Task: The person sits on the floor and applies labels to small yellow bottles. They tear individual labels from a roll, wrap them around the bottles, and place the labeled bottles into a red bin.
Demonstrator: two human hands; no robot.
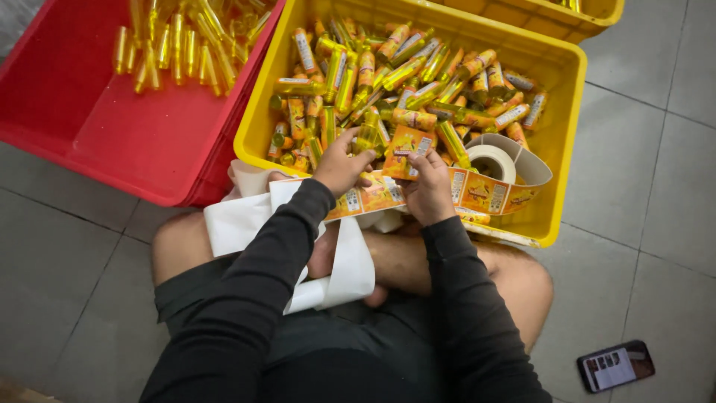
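A person is sitting cross-legged on the grey tiled floor (pixel 656 149), wearing a black long-sleeved top, with two large plastic crates standing side by side just ahead of the knees. The red crate (pixel 112 127) on the left is holding a small pile of plain yellow bottles (pixel 186 41) in its far corner, while the yellow crate (pixel 556 134) on the right is carrying a dense heap of labelled bottles (pixel 418 75). A long strip of white backing paper (pixel 343 269) is trailing down over the lap, and its upper stretch, a label strip (pixel 485 192) printed in orange and yellow, is running along the near rim of the yellow crate to a label roll (pixel 492 160) lying inside. The left hand (pixel 341 166) is grasping a small yellow bottle (pixel 368 136) just over the crate's near edge. The right hand (pixel 429 186) is pinching an orange label (pixel 409 145) that is lifting off the strip, close beside that bottle. A phone (pixel 616 366) is lying on the floor to the right of the person's knee.
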